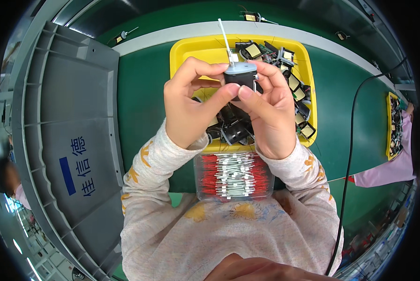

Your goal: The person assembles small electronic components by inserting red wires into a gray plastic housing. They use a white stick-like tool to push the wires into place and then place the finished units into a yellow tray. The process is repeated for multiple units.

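Observation:
Above the yellow tray, my left hand (pixel 193 100) and my right hand (pixel 272 105) hold a small black housing with a grey-blue top (pixel 240 69) between thumbs and fingertips. A thin white stick (pixel 224 38) with a small white block near its base rises from the top, leaning left. The thumbs meet at the near side of the housing, and fingers hide parts of its sides. Beneath my hands, the yellow tray (pixel 314 93) holds many similar black parts (pixel 236 132) with cream patches and thin wires. Near my body lies a clear box (pixel 197 180) of thin white pieces with red ends.
A large grey plastic crate (pixel 78 117) stands on the left of the green table (pixel 144 89). A black cable (pixel 352 117) hangs down on the right. Farther right, a person's pink sleeve (pixel 388 171) reaches beside another yellow tray (pixel 389 126). Loose parts (pixel 252 17) lie beyond the white ledge (pixel 172 35).

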`<state>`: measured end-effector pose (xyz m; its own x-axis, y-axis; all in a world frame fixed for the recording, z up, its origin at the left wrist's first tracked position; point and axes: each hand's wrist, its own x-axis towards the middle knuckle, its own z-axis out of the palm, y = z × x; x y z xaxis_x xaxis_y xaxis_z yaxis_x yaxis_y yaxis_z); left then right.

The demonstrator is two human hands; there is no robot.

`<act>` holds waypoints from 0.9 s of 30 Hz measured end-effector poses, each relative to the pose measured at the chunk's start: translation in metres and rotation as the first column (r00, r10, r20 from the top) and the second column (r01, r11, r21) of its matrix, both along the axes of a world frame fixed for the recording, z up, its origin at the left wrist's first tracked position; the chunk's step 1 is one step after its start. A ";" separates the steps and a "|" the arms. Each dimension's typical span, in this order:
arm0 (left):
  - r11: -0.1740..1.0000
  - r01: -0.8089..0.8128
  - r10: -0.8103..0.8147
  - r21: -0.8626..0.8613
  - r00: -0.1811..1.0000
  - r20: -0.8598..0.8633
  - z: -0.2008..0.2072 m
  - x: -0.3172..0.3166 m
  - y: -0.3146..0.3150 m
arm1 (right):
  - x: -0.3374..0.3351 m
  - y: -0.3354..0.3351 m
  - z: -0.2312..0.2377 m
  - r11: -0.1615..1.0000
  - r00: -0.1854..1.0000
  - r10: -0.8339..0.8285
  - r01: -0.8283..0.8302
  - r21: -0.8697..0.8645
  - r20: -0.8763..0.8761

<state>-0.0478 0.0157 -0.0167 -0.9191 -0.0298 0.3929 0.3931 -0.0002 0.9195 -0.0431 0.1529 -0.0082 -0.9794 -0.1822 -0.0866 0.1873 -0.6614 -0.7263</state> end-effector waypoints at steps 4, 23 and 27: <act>0.993 0.061 -0.070 0.103 0.994 0.081 -0.001 0.000 0.001 | 0.002 0.001 -0.006 0.998 0.997 -0.050 0.052 0.028 -0.061; 0.876 0.274 -0.277 0.398 0.959 -0.049 0.001 0.007 -0.005 | 0.006 0.014 0.010 0.975 0.977 0.133 -0.159 -0.154 -0.164; 0.888 0.242 -0.250 0.391 0.968 -0.030 0.003 0.010 -0.005 | 0.006 0.015 0.007 0.973 0.965 0.148 -0.181 -0.144 -0.215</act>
